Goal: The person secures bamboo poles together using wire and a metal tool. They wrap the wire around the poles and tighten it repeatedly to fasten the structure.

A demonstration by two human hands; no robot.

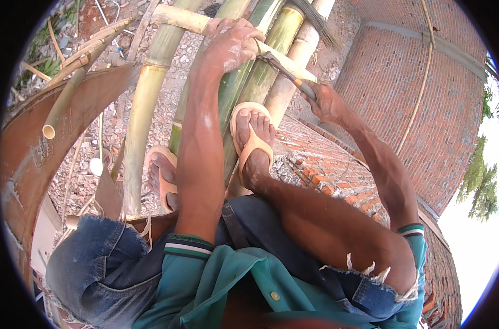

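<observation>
Bamboo poles [151, 93] run under both grips. Left hand [230, 44] clenched on pale crosspiece [181, 18]; right hand [323, 101] clenched on blade handle [304, 88], edge just beyond left grip (keep strokes away from knuckles, probably).

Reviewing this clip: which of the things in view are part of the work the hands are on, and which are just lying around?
In use:
- left hand gripping the pale cut bamboo piece
- right hand holding the orange-handled blade against it
- green bamboo poles pinned under the sandalled right foot

Lying about:
- loose tan bamboo offcuts
- red brick wall
- gravel ground
</observation>
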